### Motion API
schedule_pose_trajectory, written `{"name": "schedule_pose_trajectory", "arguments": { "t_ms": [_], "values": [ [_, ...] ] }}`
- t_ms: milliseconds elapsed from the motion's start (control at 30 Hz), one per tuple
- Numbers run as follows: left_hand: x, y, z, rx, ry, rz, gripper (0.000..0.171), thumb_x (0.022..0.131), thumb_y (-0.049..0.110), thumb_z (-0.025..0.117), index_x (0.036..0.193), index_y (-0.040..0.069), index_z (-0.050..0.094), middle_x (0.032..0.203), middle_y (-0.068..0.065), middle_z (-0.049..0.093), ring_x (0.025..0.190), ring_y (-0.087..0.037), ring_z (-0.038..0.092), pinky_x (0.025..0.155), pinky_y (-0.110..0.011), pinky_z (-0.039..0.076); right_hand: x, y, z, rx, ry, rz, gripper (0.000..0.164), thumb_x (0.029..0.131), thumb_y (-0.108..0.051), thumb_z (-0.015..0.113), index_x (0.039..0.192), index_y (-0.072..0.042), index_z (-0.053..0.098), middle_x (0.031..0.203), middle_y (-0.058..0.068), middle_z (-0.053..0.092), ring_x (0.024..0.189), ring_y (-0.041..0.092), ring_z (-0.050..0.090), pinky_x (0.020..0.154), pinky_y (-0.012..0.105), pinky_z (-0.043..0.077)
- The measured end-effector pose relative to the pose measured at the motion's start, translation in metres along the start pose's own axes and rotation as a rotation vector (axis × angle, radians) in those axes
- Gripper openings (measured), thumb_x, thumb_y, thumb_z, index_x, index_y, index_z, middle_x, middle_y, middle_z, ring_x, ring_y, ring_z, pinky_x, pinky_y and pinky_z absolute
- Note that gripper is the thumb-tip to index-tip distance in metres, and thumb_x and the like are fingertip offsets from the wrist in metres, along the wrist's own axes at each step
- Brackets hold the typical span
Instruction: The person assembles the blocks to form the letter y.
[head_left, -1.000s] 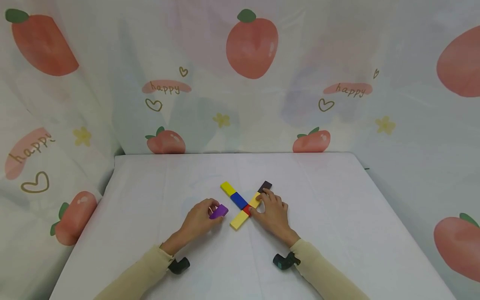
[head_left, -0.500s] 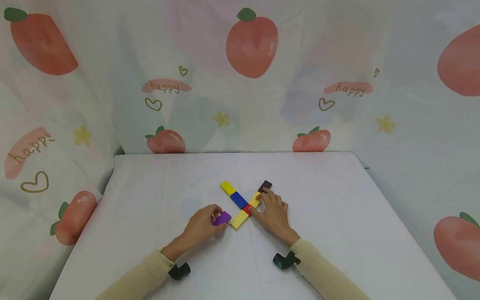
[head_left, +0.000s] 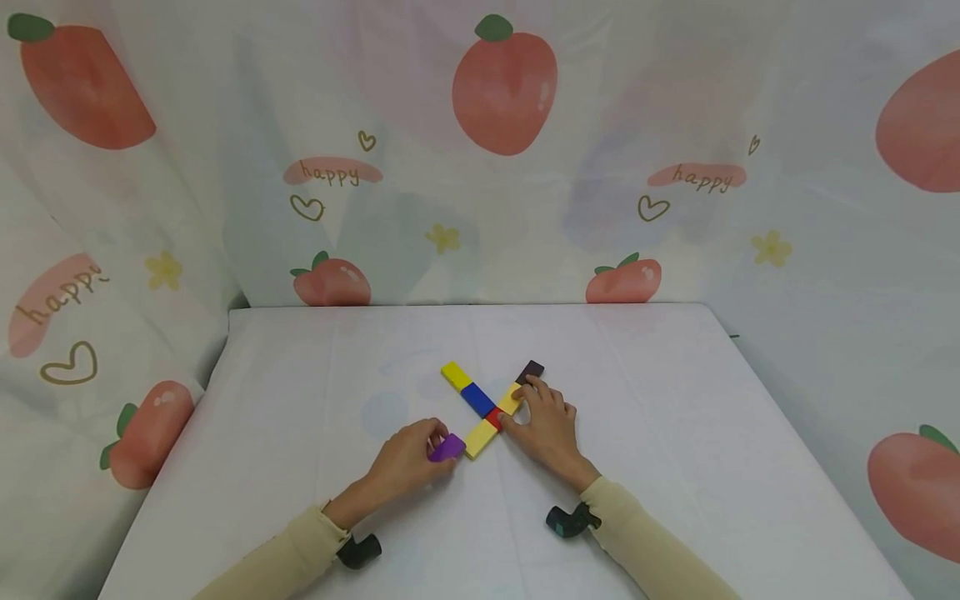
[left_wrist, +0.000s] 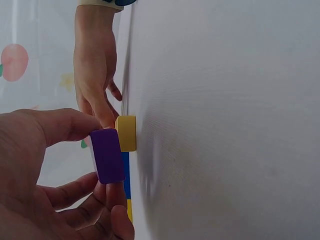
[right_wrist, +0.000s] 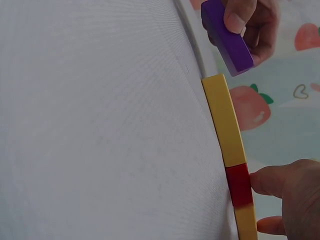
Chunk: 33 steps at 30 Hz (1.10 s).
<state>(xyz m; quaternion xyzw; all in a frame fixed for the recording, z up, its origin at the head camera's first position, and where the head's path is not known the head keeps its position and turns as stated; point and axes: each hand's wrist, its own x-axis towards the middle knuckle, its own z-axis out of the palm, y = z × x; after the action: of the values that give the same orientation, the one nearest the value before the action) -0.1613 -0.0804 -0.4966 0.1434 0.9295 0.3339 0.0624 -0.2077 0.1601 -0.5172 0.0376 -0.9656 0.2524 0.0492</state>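
My left hand [head_left: 408, 454] pinches a purple block [head_left: 447, 448] between thumb and fingers. In the left wrist view the block [left_wrist: 108, 156] is held tilted, above the tabletop. It is close beside the near end of a pale yellow block [head_left: 481, 439]. My right hand [head_left: 550, 423] rests on the laid-out blocks, its thumb [right_wrist: 267, 181] touching the red block [right_wrist: 239, 185] and its fingers bent over the second pale yellow block [head_left: 509, 402]. Beyond those fingertips lies a dark brown block [head_left: 531, 372]. A blue block [head_left: 477, 400] and a bright yellow block [head_left: 455, 377] slant away to the far left.
The blocks form slanting rows on a white-covered table [head_left: 637, 375]. A fruit-patterned cloth [head_left: 510, 225] hangs behind the table and along its sides. Small black cameras [head_left: 572, 522] sit at both wrists, beside the beige sleeves [head_left: 652, 542].
My left hand has brought the purple block nearer to me and slightly right, toward the near end of the pale yellow block. My right hand and the laid-out blocks have stayed put.
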Motion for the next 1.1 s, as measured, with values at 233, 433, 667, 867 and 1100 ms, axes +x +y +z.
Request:
{"name": "schedule_pose_trajectory", "arguments": {
  "t_ms": [233,433,667,867,1100],
  "values": [
    [-0.003,0.001,0.002,-0.001,-0.034,-0.011,0.036,0.08,0.027,0.08,0.107,0.013,0.063,0.087,0.004,0.06,0.074,-0.008,0.052,0.061,-0.019,0.045,0.0,0.0,0.0,-0.001,0.0,-0.001,0.044,0.085,-0.047,0.07,0.115,-0.016,0.063,0.153,0.01,0.042,0.134,0.038,0.04,0.101,0.06,0.028],
    [-0.004,0.0,0.006,0.017,-0.041,0.007,0.034,0.079,0.028,0.079,0.105,0.013,0.063,0.085,0.005,0.06,0.073,-0.007,0.051,0.062,-0.019,0.045,0.0,0.0,0.0,0.005,0.001,-0.005,0.044,0.085,-0.046,0.07,0.115,-0.015,0.063,0.152,0.01,0.042,0.134,0.039,0.04,0.101,0.06,0.028],
    [-0.006,-0.001,0.008,0.031,-0.043,0.017,0.033,0.078,0.027,0.079,0.103,0.012,0.063,0.082,0.006,0.058,0.07,-0.007,0.05,0.061,-0.019,0.043,0.0,-0.001,-0.002,0.019,0.001,-0.015,0.044,0.084,-0.046,0.07,0.114,-0.015,0.063,0.152,0.01,0.043,0.133,0.039,0.041,0.1,0.06,0.029],
    [-0.005,0.001,0.01,0.038,-0.06,0.003,0.033,0.079,0.028,0.078,0.103,0.012,0.063,0.083,0.005,0.059,0.071,-0.008,0.051,0.061,-0.02,0.044,-0.001,-0.001,-0.002,0.023,0.003,-0.01,0.044,0.084,-0.046,0.07,0.114,-0.014,0.063,0.152,0.01,0.043,0.133,0.039,0.041,0.1,0.06,0.028],
    [-0.004,0.001,0.012,0.052,-0.047,0.017,0.033,0.078,0.028,0.079,0.102,0.012,0.063,0.083,0.006,0.059,0.071,-0.007,0.051,0.061,-0.02,0.044,-0.001,0.0,-0.001,0.018,0.005,-0.01,0.044,0.084,-0.047,0.071,0.113,-0.016,0.063,0.152,0.009,0.043,0.134,0.038,0.041,0.1,0.059,0.028]
  ]
}}
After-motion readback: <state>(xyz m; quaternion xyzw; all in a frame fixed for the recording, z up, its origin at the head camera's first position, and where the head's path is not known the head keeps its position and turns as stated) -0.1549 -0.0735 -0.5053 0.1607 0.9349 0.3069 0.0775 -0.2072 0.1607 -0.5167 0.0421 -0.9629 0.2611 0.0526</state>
